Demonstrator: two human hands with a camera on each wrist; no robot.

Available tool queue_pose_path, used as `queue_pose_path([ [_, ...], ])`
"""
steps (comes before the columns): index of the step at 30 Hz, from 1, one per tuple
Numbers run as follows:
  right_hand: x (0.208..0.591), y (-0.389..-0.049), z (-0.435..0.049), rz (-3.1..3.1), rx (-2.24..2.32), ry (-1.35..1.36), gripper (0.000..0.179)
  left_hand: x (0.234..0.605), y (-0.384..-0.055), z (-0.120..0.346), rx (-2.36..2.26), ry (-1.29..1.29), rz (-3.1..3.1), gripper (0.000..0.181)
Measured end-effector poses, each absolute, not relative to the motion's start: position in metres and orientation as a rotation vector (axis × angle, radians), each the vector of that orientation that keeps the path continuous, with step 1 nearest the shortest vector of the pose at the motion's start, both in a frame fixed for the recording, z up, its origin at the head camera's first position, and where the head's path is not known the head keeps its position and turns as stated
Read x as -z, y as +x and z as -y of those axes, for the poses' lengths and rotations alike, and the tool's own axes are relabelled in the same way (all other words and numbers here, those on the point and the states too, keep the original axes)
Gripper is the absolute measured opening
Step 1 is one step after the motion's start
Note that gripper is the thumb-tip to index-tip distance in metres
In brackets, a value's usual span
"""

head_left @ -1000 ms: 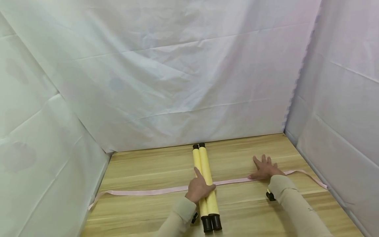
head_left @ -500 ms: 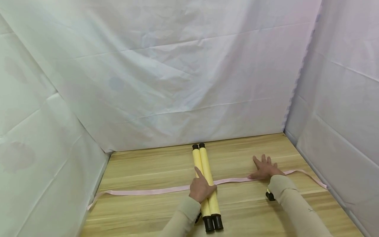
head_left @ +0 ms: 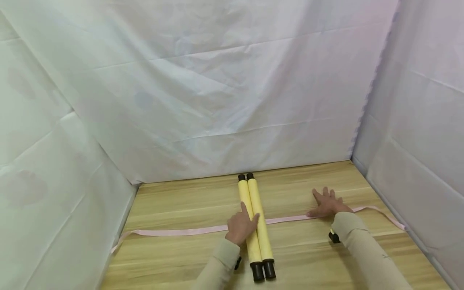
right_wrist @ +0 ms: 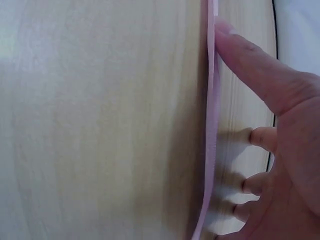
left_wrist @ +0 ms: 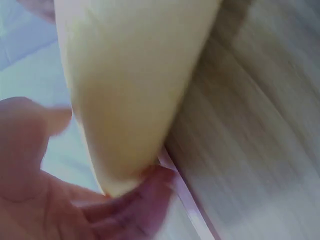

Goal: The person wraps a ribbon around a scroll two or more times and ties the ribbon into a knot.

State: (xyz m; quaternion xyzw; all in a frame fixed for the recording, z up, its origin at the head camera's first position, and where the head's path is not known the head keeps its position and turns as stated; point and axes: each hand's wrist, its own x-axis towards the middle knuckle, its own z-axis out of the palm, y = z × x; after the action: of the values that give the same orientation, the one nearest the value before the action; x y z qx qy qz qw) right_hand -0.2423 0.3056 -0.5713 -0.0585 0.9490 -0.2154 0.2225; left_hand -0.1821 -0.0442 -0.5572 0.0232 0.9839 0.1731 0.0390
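A yellow scroll [head_left: 262, 229], rolled as two slim rolls with black end caps, lies lengthwise on the wooden table. It crosses over a pink ribbon [head_left: 181, 232], which stretches from side to side. My left hand [head_left: 240, 226] rests at the scroll's left side, index finger pointing forward and thumb spread over the rolls. In the left wrist view, its blurred fingertips [left_wrist: 155, 187] touch the yellow roll [left_wrist: 125, 100]. Out to the right, my right hand [head_left: 328, 205] stands on spread fingertips, its thumb touching the ribbon [right_wrist: 211, 115] in the right wrist view.
The wood-grain table [head_left: 174, 266] is bounded by a white cloth back wall [head_left: 203, 100], with cloth walls at left [head_left: 47, 201] and right [head_left: 417, 133]. The scroll's far end lies close to the back wall. Both ribbon ends reach the side edges.
First my left hand nudged the scroll's near end slightly rightward. Now that hand has shifted left off it a little, its thumb raised. My right hand stays put; the head view moved slightly.
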Motion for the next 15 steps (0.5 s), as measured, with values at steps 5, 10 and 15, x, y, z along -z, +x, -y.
queue_pose_path([
  [5, 0.570, -0.242, -0.307, -2.641, 0.593, -0.171, 0.117, 0.558, -0.192, 0.070, -0.617, 0.212, -3.085, 0.027],
  [10, 0.571, -0.242, -0.305, -2.679, 0.598, -0.188, 0.112, 0.561, -0.200, 0.098, -0.605, 0.331, -3.068, 0.022],
  [15, 0.576, -0.242, -0.292, -2.749, 0.723, -0.287, 0.086, 0.561, -0.202, 0.117, -0.617, 0.408, -2.938, 0.024],
])
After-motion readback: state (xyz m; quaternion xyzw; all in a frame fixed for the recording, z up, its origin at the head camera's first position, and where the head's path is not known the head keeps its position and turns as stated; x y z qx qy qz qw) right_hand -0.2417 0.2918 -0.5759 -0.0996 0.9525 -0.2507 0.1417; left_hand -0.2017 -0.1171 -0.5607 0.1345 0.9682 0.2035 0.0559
